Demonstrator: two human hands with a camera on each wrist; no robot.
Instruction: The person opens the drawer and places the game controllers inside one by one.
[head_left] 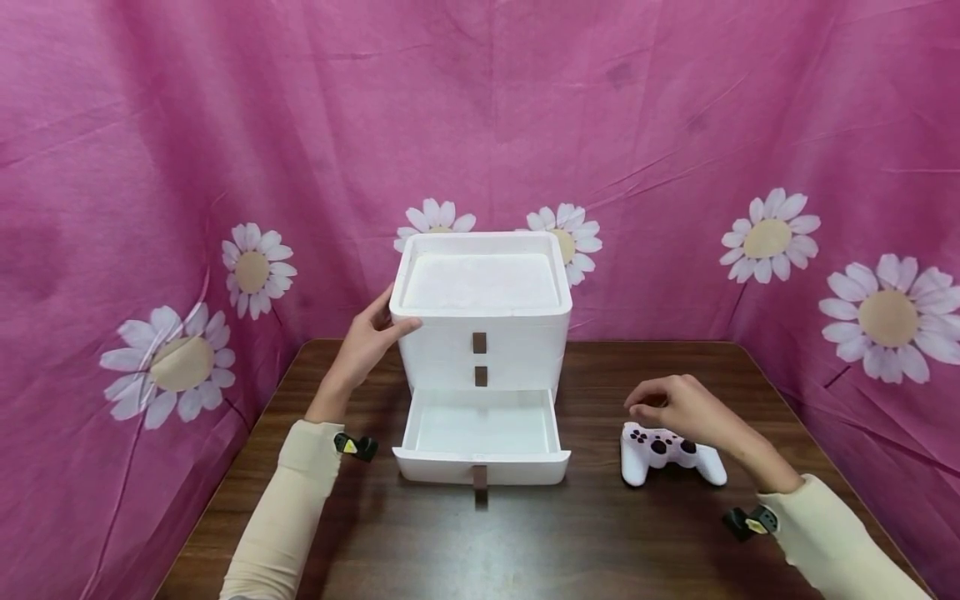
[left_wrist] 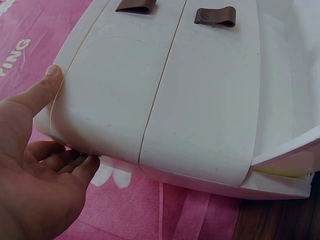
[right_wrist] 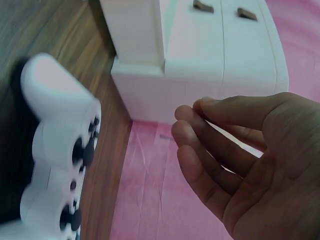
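Note:
A white drawer unit [head_left: 442,354] with brown pull tabs stands on the table, its bottom drawer [head_left: 435,469] pulled out and the two upper drawers closed. My left hand [head_left: 362,343] grips the unit's upper left corner. In the left wrist view its thumb [left_wrist: 42,92] lies at the front edge, with the fingers bent against the side. My right hand [head_left: 693,410] hovers over a white game controller [head_left: 637,463], its fingers loosely curled and holding nothing. The right wrist view shows thumb and fingertips close together, with the controller [right_wrist: 55,95] off to the left.
The brown wooden table [head_left: 360,533] runs back to a pink curtain [head_left: 480,117] with large white daisies, which also hangs along both sides. The top of the unit is a shallow tray with a raised rim [head_left: 480,312].

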